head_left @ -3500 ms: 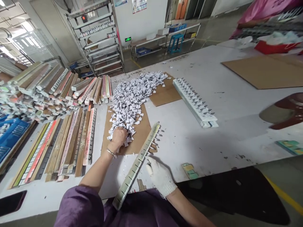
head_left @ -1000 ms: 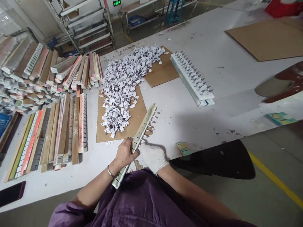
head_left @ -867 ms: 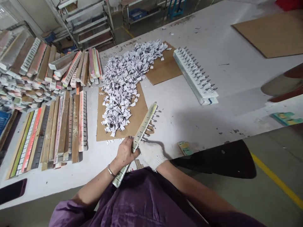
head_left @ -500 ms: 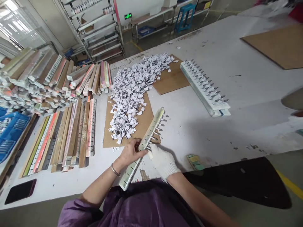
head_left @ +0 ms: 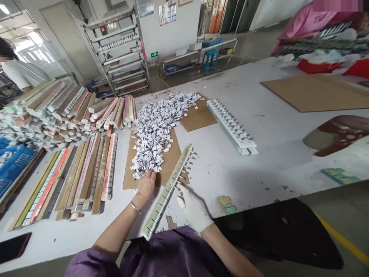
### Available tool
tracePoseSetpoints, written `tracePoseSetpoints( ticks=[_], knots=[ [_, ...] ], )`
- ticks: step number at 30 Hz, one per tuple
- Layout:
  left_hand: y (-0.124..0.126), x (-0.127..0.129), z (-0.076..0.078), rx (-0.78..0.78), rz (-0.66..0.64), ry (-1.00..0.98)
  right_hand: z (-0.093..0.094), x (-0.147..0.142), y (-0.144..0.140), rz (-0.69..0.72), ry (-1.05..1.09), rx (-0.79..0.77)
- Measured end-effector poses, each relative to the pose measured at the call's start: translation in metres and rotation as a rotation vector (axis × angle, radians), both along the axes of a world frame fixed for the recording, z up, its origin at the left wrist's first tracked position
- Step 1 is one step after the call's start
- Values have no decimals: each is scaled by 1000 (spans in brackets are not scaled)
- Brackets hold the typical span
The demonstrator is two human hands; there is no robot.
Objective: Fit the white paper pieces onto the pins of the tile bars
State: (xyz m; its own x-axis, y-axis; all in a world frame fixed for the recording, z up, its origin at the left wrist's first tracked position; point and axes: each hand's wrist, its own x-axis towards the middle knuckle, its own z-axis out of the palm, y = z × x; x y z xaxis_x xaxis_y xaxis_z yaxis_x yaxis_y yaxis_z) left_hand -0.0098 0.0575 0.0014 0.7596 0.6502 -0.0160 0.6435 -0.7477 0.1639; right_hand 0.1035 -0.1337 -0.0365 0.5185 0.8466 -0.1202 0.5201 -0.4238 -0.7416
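Note:
My bare left hand (head_left: pixel 147 185), with a bracelet at the wrist, reaches to the near end of a heap of small white pieces (head_left: pixel 155 129). Its fingers are bent together and their tips are hidden among the pieces. A long slotted strip (head_left: pixel 163 200), pale green on top, lies slanted in front of me. Several small dark-tipped pieces (head_left: pixel 188 162) stick out from the right side of its far half. Beside that row, my right hand (head_left: pixel 192 206) in a white knitted glove has its fingers curled at the strip's edge; what they pinch is too small to make out.
Cardboard (head_left: pixel 129 169) lies under the heap. Another strip block (head_left: pixel 230 125) carrying rows of dark-tipped pieces stands right of it. Stacked wooden strips (head_left: pixel 83 173), a blue basket (head_left: pixel 17 165) and a phone (head_left: pixel 14 246) are left. A chair (head_left: pixel 343 132) stands at the right edge.
My left hand has left the strip and moved left to the heap. My right hand stays near the strip's edge, a little lower. The view has tilted up, showing more of the room.

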Motion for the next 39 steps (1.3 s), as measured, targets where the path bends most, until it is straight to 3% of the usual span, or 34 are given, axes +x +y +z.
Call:
tracePoseSetpoints(
  ticks=[4, 6, 11, 13, 16, 20, 22, 25, 32, 35, 39],
  knots=[
    [4, -9, 5, -83, -17, -167, 0, -2, -4, -31, 34, 50],
    [-2, -15, 15, -215, -35, -297, 8, -3, -4, -53, 54, 85],
    [-39, -28, 48, -1186, -103, -746, 54, -8, -3, -38, 94, 223],
    [-54, -30, 55, -1329, -90, -752, 69, -9, -4, 44, 87, 238],
    [-71, -30, 52, -1279, -67, -741, 75, -12, -10, 109, 48, 178],
    [-85, -32, 40, -901, -110, -696, 62, -16, -20, 71, 25, 101],
    [-89, -33, 38, -789, -163, -658, 58, -17, -25, 47, 42, 56],
    [-92, -34, 40, -863, -186, -621, 61, -14, -30, 77, 24, -29],
    [-85, -36, 49, -1345, -78, -556, 73, -9, -34, 432, -272, -130],
    [-85, -40, 49, -1314, -40, -557, 72, -14, -38, 411, -334, -212],
    [-89, -46, 45, -1058, -79, -546, 66, -17, -46, 278, -192, -175]
  ],
)
